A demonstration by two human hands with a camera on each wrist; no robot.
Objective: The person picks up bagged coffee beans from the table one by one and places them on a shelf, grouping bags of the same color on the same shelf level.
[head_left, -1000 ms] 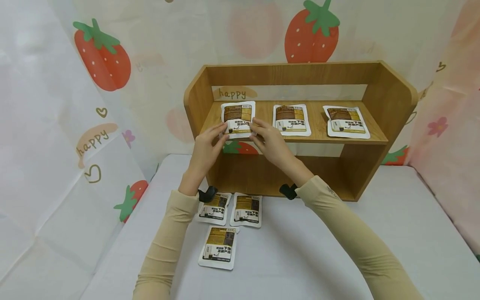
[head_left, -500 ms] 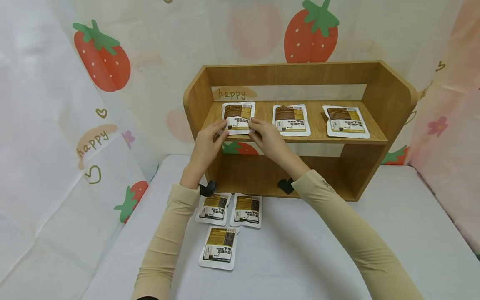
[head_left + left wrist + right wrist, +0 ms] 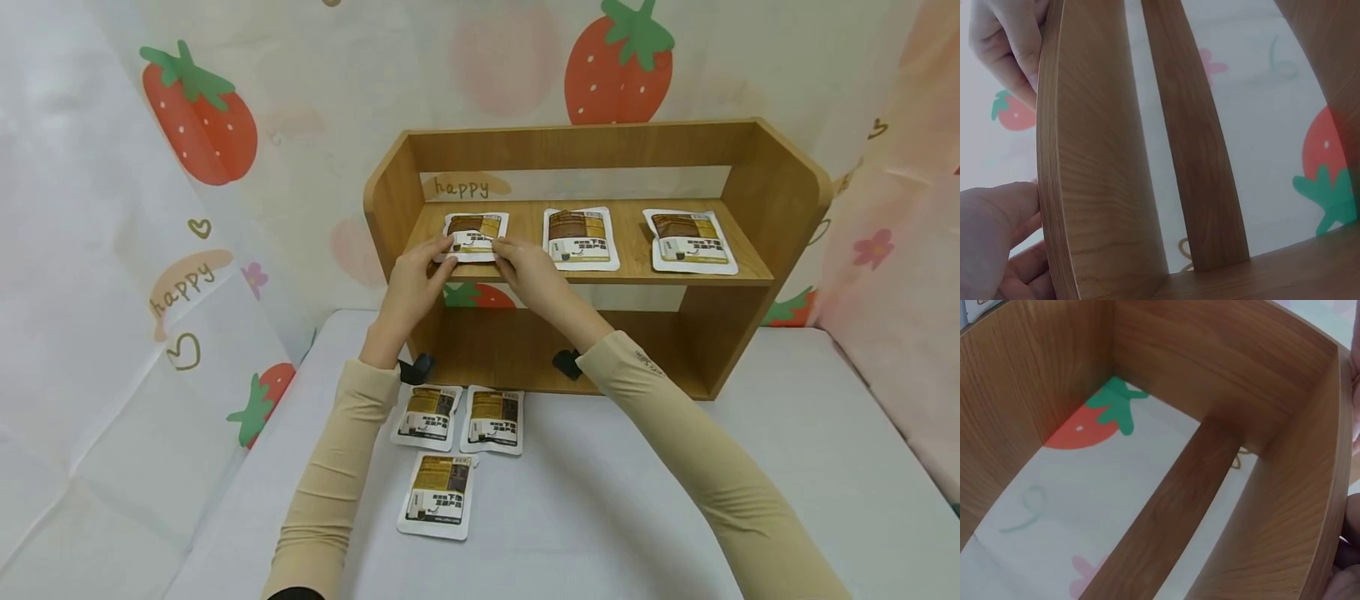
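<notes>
A white-edged flat pouch (image 3: 474, 237) with a brown and yellow label is on the left of the wooden shelf's upper board. My left hand (image 3: 412, 279) pinches its near left corner between thumb and fingers. At its near right corner my right hand (image 3: 534, 279) pinches it too. Two like pouches are on the same board, a middle pouch (image 3: 578, 239) and a right pouch (image 3: 690, 242). In the left wrist view, parts of the hands (image 3: 991, 219) show beyond the board's edge, and the held pouch is hidden there.
The shelf (image 3: 780, 200) has raised side panels and a lower board (image 3: 540, 333). Before it on the white table (image 3: 600, 517) lie three more pouches: a left one (image 3: 429, 417), a right one (image 3: 492, 421) and a nearer one (image 3: 437, 496). A strawberry-printed sheet (image 3: 330, 100) hangs behind.
The held pouch now looks flatter and its near edge sits farther back on the board. Both hands have shifted slightly away from me with it. The other pouches have stayed put.
</notes>
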